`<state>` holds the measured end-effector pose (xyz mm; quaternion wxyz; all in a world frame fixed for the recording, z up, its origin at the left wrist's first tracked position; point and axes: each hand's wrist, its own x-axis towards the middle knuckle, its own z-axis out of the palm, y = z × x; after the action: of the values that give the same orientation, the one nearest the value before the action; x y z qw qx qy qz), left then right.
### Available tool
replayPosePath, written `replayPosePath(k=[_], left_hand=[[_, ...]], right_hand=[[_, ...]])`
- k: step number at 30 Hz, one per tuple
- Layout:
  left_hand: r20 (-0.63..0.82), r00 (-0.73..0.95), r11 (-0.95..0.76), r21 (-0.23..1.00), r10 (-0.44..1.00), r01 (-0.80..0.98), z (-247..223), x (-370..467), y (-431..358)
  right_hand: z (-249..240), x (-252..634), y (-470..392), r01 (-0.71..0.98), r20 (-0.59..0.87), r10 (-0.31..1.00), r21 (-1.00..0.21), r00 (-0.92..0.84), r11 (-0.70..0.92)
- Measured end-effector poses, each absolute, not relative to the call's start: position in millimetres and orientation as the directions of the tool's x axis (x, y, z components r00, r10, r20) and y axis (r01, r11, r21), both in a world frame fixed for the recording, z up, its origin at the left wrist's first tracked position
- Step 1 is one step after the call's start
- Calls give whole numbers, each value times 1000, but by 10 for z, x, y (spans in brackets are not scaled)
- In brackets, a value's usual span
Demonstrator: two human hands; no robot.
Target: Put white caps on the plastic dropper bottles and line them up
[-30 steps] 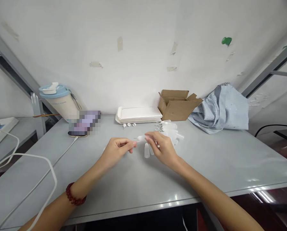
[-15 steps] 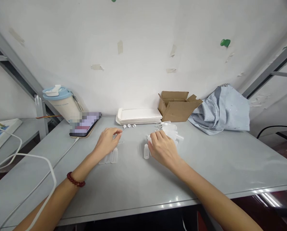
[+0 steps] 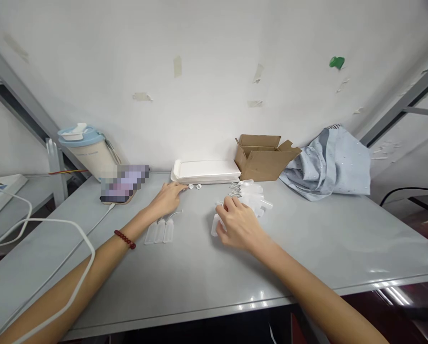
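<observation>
At a grey desk (image 3: 199, 282), three clear bottles (image 3: 159, 231) lie side by side, long axes near-to-far. R hand (image 3: 240, 224), fingers curled, is at another bottle (image 3: 214, 227); can't tell if held. Farther back, L hand (image 3: 167, 198), grip narrow, contents unclear, is nearer than R to two white caps (image 3: 198, 187) just to its right. Behind: white stack (image 3: 210, 173).

The left hand (image 3: 168, 198) has reached forward to the white caps (image 3: 198, 187), leaving two visible and uncovering three translucent bottles (image 3: 159, 231); on the right hand (image 3: 240, 223), thumb and fingers have spread apart.
</observation>
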<state>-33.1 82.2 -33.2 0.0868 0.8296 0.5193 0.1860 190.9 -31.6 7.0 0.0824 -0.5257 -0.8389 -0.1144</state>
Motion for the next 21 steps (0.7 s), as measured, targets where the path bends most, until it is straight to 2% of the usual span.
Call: replayPosePath(k=[12,18,21], left_hand=[[217,408,-461,366,887,808,-344,-285,869],[219,372,-432,432,902,792,-200,-301,701],[215,324,-389,513,921,765,-111,-313,585]], right_hand=[[61,1892,-332,869,250,837,46,-487,493],[48,1883,-330,853,312,808,19,-500,521],[25,1860,-354,833,369,775,-2,-514,554]])
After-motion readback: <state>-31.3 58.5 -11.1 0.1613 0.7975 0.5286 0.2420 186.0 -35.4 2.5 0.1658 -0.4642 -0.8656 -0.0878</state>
